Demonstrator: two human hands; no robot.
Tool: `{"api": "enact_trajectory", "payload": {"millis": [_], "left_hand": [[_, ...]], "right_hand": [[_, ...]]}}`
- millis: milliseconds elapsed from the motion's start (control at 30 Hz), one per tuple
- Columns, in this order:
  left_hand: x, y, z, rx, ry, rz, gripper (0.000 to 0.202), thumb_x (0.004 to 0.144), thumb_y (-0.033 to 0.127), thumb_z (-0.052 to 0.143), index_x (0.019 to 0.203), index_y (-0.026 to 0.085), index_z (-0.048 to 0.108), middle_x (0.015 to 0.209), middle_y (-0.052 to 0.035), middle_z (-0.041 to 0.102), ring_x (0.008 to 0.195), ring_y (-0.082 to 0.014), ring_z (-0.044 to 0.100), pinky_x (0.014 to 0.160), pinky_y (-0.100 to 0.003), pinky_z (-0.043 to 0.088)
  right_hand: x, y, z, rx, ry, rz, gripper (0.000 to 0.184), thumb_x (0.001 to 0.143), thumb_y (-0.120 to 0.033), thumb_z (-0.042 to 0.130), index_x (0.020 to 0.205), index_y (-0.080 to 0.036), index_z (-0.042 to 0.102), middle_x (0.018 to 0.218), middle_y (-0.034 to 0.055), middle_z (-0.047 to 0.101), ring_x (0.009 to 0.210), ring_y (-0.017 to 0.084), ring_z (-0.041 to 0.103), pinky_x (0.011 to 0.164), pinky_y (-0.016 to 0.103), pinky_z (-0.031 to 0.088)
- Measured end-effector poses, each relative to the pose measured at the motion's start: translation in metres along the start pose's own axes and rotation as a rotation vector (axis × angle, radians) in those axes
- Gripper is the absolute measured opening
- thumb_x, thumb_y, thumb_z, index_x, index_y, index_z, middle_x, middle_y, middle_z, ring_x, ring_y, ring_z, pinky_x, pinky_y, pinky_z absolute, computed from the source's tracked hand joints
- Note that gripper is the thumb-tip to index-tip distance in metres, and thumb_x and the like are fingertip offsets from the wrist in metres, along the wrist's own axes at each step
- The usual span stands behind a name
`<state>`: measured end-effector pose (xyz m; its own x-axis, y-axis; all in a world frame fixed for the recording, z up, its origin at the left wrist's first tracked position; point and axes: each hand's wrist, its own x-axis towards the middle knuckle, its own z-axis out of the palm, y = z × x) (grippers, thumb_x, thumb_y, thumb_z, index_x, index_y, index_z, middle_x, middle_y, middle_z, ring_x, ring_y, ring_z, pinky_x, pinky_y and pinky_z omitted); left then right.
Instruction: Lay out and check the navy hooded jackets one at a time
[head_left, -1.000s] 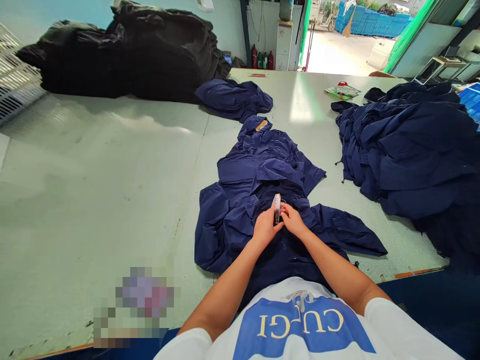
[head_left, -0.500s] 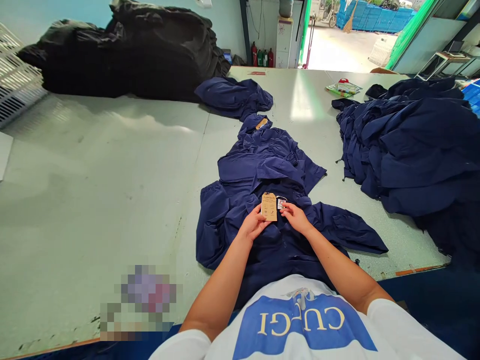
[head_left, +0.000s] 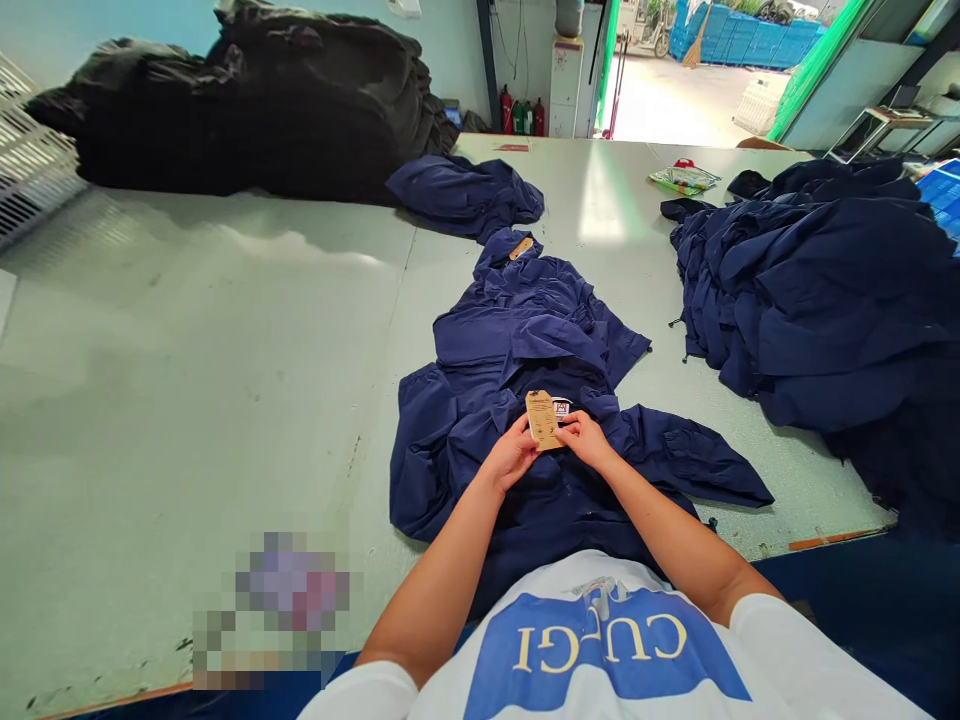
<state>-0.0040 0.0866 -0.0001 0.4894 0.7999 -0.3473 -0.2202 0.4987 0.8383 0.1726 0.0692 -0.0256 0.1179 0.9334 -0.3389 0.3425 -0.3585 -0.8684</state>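
A navy jacket (head_left: 480,430) lies spread on the pale green table (head_left: 195,340) right in front of me. At its collar sits a small white neck label (head_left: 562,407). I hold a brown cardboard hang tag (head_left: 541,419) over the collar. My left hand (head_left: 511,456) pinches the tag's lower left edge. My right hand (head_left: 586,438) pinches its lower right corner. Both hands are closed on the tag and rest on the jacket.
More navy jackets lie beyond, one carrying a brown tag (head_left: 521,248), with a crumpled one (head_left: 465,195) farther back. At the right is a tall navy pile (head_left: 825,290), at the back left a black pile (head_left: 247,100). A green packet (head_left: 684,178) lies on the far side.
The tag was edge-on between my hands a second ago, then turned flat to face me. Now my right hand has closed on it too and it is tilted slightly.
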Motion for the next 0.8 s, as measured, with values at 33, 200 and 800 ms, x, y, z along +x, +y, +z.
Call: {"api": "enact_trajectory", "payload": {"millis": [33,200,800], "left_hand": [[0.0,-0.001,0.002,0.071,-0.026,0.033,0.067,0.078,0.021,0.062,0.144,0.021,0.048,0.136,-0.0114,0.064,0.121,-0.0261,0.064,0.107,-0.046,0.048],[-0.009,0.004,0.0,1.078,-0.002,0.255,0.039,0.086,0.033,0.063,0.125,0.025,0.066,0.118,-0.011,0.072,0.12,-0.0297,0.06,0.111,-0.051,0.039],[-0.027,0.017,0.017,1.543,0.077,0.561,0.056,0.09,0.015,0.056,0.143,0.03,0.051,0.166,-0.0091,0.023,0.138,-0.0273,0.047,0.111,-0.045,0.042]], "right_hand": [[0.001,0.0,0.0,0.013,-0.001,0.001,0.025,0.078,-0.022,0.069,0.098,-0.02,0.053,0.076,-0.0026,0.071,0.073,0.016,0.072,0.073,0.03,0.057],[0.007,-0.001,-0.008,-0.028,0.055,0.007,0.026,0.077,-0.021,0.067,0.101,-0.02,0.054,0.081,-0.0014,0.071,0.076,0.016,0.071,0.074,0.03,0.057],[-0.043,-0.044,-0.035,-0.947,-0.112,-0.188,0.028,0.094,-0.043,0.06,0.094,-0.018,0.072,0.101,0.0151,0.071,0.109,0.031,0.061,0.094,0.041,0.043]]}}
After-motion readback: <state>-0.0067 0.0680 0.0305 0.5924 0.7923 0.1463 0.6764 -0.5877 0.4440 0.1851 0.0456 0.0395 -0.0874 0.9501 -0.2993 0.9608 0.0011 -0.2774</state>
